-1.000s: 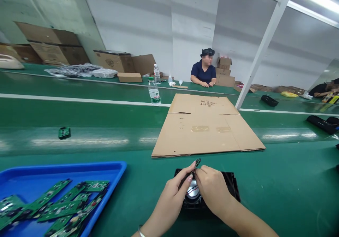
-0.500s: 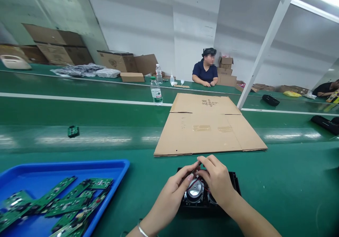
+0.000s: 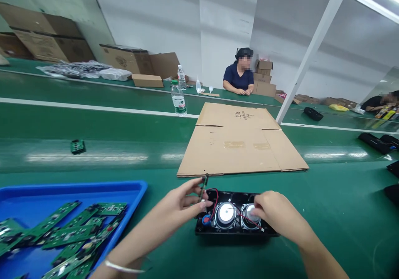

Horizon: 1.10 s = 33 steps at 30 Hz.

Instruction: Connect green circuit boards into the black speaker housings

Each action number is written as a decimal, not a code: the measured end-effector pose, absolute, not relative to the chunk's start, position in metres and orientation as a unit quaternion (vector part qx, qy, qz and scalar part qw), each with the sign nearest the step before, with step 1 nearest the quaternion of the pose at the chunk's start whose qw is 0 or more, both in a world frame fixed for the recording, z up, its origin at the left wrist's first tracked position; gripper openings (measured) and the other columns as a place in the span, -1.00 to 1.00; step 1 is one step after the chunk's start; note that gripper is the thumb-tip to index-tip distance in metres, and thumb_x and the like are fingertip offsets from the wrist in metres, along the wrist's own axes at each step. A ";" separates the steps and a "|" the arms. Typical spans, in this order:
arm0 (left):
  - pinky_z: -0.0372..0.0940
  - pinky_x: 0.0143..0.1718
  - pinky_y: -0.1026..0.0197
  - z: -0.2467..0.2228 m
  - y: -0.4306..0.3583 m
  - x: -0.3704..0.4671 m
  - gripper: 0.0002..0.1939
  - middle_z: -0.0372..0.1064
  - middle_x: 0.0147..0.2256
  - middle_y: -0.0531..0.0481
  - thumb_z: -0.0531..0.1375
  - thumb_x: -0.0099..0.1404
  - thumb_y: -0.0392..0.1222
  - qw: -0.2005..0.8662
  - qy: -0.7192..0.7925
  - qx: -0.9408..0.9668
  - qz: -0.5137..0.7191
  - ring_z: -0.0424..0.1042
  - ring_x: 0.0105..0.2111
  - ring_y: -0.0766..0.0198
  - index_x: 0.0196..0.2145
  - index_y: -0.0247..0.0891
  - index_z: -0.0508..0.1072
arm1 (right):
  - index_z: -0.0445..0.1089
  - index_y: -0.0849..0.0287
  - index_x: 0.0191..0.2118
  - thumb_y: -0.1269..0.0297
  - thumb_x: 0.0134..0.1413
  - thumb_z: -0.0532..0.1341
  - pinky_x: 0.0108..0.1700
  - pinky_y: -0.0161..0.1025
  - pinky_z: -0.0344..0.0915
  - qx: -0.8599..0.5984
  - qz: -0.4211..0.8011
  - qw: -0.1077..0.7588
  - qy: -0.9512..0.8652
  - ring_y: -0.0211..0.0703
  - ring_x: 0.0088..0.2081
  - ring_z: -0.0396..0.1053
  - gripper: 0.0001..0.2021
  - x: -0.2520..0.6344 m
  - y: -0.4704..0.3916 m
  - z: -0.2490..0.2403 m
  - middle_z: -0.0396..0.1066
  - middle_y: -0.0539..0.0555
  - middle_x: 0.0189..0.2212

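1. Left hand [image 3: 187,202]: fingers and thumb closed on a thin circuit board [image 3: 203,188], pinched, seen nearly edge-on. Its visible long axis runs steeply up, top leaning slightly right.
2. Black housing [image 3: 207,232]: on the tabletop [image 3: 174,256], open side up, long axis running left to right, across the board's line. From the left hand it lies to the right; the board stands by its left rear corner. Contact between the two: cannot tell.
3. Right hand [image 3: 276,210]: over the housing's right end, fingers curled at the right speaker [image 3: 247,220]. Cannot tell whether they pinch anything.
4. Left hand is nearer the left speaker [image 3: 226,215] and the blue part [image 3: 206,219]. Right hand is nearer the white connector [image 3: 262,230] ending a thin lead, just below its fingers.
5. Blue tray [image 3: 106,184], left of the housing, apart from it: several green boards [image 3: 73,234] overlapping inside.
6. Flattened cardboard [image 3: 240,158] beyond the housing, near the left hand's fingertips.
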<state>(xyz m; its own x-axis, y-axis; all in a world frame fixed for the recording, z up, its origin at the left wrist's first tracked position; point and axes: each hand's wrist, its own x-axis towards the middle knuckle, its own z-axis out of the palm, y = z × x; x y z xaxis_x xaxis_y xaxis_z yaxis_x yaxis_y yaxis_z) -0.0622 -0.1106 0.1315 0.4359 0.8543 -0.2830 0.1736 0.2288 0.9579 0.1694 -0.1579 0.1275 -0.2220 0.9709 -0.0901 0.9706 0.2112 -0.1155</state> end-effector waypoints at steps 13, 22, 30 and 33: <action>0.25 -0.38 0.21 0.119 -0.141 -0.020 -0.57 0.29 -0.45 0.08 0.08 0.04 -0.09 0.702 0.377 0.587 0.147 0.33 -0.44 0.29 -0.14 -0.22 0.03 | 0.32 0.21 -0.52 0.55 -0.03 0.11 -0.44 -0.24 0.07 -0.599 -0.058 0.009 -0.798 -0.15 -0.42 0.21 -0.84 0.174 -0.183 0.097 0.31 0.05 -0.54; 0.25 -0.37 0.24 0.109 -0.134 -0.022 -0.57 0.19 -0.56 0.13 -0.06 0.16 -0.12 0.573 0.433 0.649 0.252 0.29 -0.51 0.30 0.00 -0.20 0.06 | 0.29 0.20 -0.38 0.45 0.11 0.01 -0.30 -0.31 0.18 -0.574 0.240 0.310 -0.719 -0.24 -0.33 0.22 -0.85 0.148 -0.161 0.093 0.32 0.02 -0.40; 0.24 -0.39 0.25 0.108 -0.130 -0.022 -0.70 0.34 -0.49 0.04 -0.03 0.16 -0.16 0.563 0.426 0.665 0.244 0.35 -0.45 0.26 -0.12 -0.22 0.12 | 0.27 0.23 -0.41 0.42 -0.08 0.12 -0.46 -0.38 0.07 -0.559 0.493 0.346 -0.570 -0.36 -0.51 0.13 -0.96 0.139 -0.157 0.077 0.22 -0.06 -0.56; 0.24 -0.42 0.23 0.108 -0.130 -0.022 -0.82 0.37 -0.49 0.01 -0.03 0.15 -0.14 0.549 0.441 0.674 0.224 0.37 -0.45 0.21 -0.27 -0.20 0.15 | 0.24 0.21 -0.46 0.47 -0.05 0.06 -0.42 -0.36 0.07 -0.578 0.404 0.330 -0.628 -0.33 -0.48 0.11 -0.93 0.139 -0.160 0.079 0.17 -0.06 -0.53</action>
<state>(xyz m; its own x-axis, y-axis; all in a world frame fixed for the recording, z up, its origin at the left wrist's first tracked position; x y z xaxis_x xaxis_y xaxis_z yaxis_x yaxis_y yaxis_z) -0.0224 -0.1298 0.1077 0.5114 0.8398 -0.1823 0.3474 -0.0079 0.9377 0.1388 -0.1597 0.0786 -0.1146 0.9920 -0.0521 0.4593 0.0064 -0.8883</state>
